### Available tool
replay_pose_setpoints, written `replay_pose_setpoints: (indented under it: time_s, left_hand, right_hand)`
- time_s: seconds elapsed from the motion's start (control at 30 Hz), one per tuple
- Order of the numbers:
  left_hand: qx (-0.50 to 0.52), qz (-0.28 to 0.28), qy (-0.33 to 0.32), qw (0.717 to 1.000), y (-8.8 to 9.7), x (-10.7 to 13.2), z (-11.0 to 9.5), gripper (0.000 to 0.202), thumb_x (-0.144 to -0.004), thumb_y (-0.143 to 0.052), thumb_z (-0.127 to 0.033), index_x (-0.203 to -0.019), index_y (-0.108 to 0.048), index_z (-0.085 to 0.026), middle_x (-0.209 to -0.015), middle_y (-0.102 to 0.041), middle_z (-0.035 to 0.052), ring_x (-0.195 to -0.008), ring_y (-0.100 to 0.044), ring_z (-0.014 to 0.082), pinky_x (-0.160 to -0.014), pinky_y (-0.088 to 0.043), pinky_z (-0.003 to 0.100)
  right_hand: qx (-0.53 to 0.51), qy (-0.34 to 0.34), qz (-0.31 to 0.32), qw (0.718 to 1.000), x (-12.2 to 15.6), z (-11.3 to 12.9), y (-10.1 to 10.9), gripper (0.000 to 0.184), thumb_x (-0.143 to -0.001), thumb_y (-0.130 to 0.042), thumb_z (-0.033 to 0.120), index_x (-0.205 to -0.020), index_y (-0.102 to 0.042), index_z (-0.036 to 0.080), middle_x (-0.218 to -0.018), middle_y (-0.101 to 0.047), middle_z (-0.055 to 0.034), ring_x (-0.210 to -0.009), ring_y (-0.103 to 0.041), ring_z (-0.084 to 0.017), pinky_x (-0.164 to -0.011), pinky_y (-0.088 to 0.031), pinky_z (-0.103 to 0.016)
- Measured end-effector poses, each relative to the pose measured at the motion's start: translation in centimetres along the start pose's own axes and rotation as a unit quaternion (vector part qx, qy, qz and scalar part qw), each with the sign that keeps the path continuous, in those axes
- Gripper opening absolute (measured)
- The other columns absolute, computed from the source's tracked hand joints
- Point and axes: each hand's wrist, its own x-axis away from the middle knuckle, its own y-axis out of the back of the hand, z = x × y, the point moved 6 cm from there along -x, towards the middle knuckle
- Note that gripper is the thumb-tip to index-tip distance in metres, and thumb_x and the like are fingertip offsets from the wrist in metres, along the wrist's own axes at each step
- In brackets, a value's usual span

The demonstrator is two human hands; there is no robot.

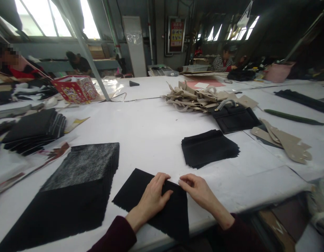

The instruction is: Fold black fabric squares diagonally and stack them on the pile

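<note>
A single black fabric piece (pixel 137 190) lies flat on the white table (pixel 151 129) near the front edge. My left hand (pixel 153 197) rests flat on it, fingers stretched out toward its far corner. My right hand (pixel 197 190) sits at the piece's far right edge, fingertips curled and pinching that edge. To the left stands a thick stack of dark grey-black felt sheets (pixel 80 178). Beyond my right hand lies a smaller stack of black fabric pieces (pixel 207 147).
A black handbag (pixel 234 117) and a heap of beige straps (pixel 195 96) sit further back. Beige cut parts (pixel 285 140) lie at right, another black stack (pixel 35 129) and a red box (pixel 75 89) at left. People sit at the far sides.
</note>
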Motion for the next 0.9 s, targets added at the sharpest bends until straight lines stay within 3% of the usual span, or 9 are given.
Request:
replay_pose_setpoints:
  time_s: [0.2,0.37,0.7,0.9]
  left_hand:
    - [-0.065,0.017,-0.056,0.996,0.5,-1.3,-0.9,0.037,-0.083,-0.061,-0.009,-0.117,-0.056,-0.024,-0.118,-0.056,0.0046,-0.108,-0.054,0.0215,-0.098,-0.046,0.038]
    - [-0.112,0.06,-0.08,0.989,0.3,-1.3,-1.1,0.029,-0.089,-0.057,-0.013,-0.116,-0.06,-0.024,-0.109,-0.06,0.0045,-0.1,-0.056,0.0216,-0.092,-0.048,0.038]
    - [-0.182,0.08,-0.14,0.97,-0.1,-0.3,-1.5,0.035,-0.093,-0.048,-0.01,-0.124,-0.057,-0.024,-0.113,-0.059,0.0061,-0.101,-0.057,0.0204,-0.09,-0.049,0.037]
    - [-0.206,0.099,-0.148,0.962,-0.1,0.0,-1.9,0.039,-0.094,-0.046,-0.01,-0.13,-0.052,-0.022,-0.118,-0.056,0.0071,-0.104,-0.054,0.0209,-0.092,-0.048,0.036]
  right_hand:
    - [0.177,0.145,-0.077,0.97,1.3,1.2,-1.7,0.019,-0.082,-0.063,0.012,-0.098,-0.067,0.02,-0.091,-0.06,-0.0037,-0.09,-0.053,-0.02,-0.081,-0.039,-0.033]
    - [0.228,0.222,-0.104,0.942,2.1,0.9,-2.7,0.02,-0.09,-0.054,0.011,-0.102,-0.067,0.021,-0.087,-0.057,-0.0037,-0.085,-0.05,-0.019,-0.078,-0.036,-0.032]
    - [0.298,0.29,-0.095,0.904,2.9,1.4,-2.9,0.027,-0.096,-0.042,0.011,-0.112,-0.063,0.016,-0.086,-0.055,-0.0063,-0.083,-0.047,-0.019,-0.076,-0.036,-0.034]
    - [0.314,0.289,-0.063,0.902,3.1,0.9,-3.3,0.033,-0.094,-0.042,0.009,-0.123,-0.058,0.014,-0.092,-0.056,-0.0082,-0.087,-0.045,-0.022,-0.079,-0.036,-0.036]
